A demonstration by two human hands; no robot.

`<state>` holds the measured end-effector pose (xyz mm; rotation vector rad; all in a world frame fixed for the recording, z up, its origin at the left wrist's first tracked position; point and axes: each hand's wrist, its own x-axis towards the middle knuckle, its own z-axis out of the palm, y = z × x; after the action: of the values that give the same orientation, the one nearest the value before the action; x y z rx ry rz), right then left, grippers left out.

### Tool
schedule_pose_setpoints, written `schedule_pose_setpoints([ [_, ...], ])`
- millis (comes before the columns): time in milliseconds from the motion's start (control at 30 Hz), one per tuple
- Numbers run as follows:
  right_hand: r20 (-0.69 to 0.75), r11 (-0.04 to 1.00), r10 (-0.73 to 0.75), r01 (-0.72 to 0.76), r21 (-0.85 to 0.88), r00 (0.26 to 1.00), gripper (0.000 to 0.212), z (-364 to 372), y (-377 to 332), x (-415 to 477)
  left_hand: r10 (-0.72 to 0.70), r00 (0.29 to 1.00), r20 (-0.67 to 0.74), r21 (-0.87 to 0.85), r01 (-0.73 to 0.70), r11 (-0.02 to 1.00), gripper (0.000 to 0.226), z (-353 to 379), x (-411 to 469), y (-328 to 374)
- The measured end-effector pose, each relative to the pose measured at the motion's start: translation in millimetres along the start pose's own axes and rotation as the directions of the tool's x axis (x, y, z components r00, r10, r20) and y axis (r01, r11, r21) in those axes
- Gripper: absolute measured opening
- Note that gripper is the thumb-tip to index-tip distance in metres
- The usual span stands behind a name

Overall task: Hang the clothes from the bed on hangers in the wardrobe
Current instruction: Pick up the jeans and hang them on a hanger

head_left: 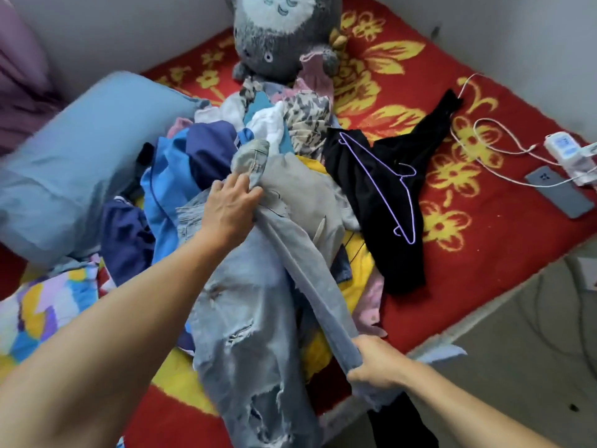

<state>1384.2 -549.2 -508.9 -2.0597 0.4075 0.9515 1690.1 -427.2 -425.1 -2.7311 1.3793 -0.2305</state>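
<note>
A heap of mixed clothes (pixel 226 137) lies in the middle of the bed's red and yellow flowered blanket (pixel 478 227). On top is a pair of pale ripped jeans (pixel 252 334). My left hand (pixel 231 206) grips the jeans near the waistband, at the top of one folded leg. My right hand (pixel 376 363) is closed on the lower end of that same leg, which stretches taut between both hands. A purple wire hanger (pixel 384 182) rests on a black garment (pixel 394 202) to the right of the heap.
A light blue pillow (pixel 74 166) lies at the left, a grey plush toy (pixel 284 37) at the head of the bed. A phone (pixel 559 195), a white charger (pixel 565 150) and cables sit at the right edge. Bare floor (pixel 517 350) shows at lower right.
</note>
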Motion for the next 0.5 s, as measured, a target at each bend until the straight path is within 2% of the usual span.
schedule_pose_setpoints([
  [100,0.118,0.997,-0.066,0.061,0.048,0.991,0.016,63.7,-61.4,-6.9,-0.126,0.991,0.037,-0.005,0.127,0.992,0.021,-1.3,-70.5,-39.9],
  [200,0.148,0.986,-0.116,0.096,0.139,0.982,0.014,130.7,-113.7,2.0,-0.269,0.952,0.147,0.003,0.272,0.962,0.018,10.8,-127.7,-81.7],
  [267,0.156,0.979,-0.117,0.088,0.183,0.981,0.019,171.8,-136.9,14.3,-0.339,0.896,0.286,-0.017,0.359,0.933,0.028,25.7,-158.7,-102.8],
  [367,0.242,0.989,-0.102,0.072,0.129,0.965,0.047,223.0,-143.5,35.3,-0.367,0.76,0.536,-0.031,0.453,0.891,0.051,54.6,-200.3,-110.1],
  [433,0.178,0.997,-0.068,0.075,-0.035,0.982,0.05,239.0,-126.2,45.6,-0.35,0.737,0.579,-0.078,0.477,0.876,0.053,72.9,-223.3,-95.6],
  [500,-0.054,0.98,-0.032,0.02,-0.2,0.998,0.04,239.1,-94.6,51.5,-0.325,0.757,0.566,-0.136,0.475,0.87,0.053,87.8,-240.9,-71.3],
])
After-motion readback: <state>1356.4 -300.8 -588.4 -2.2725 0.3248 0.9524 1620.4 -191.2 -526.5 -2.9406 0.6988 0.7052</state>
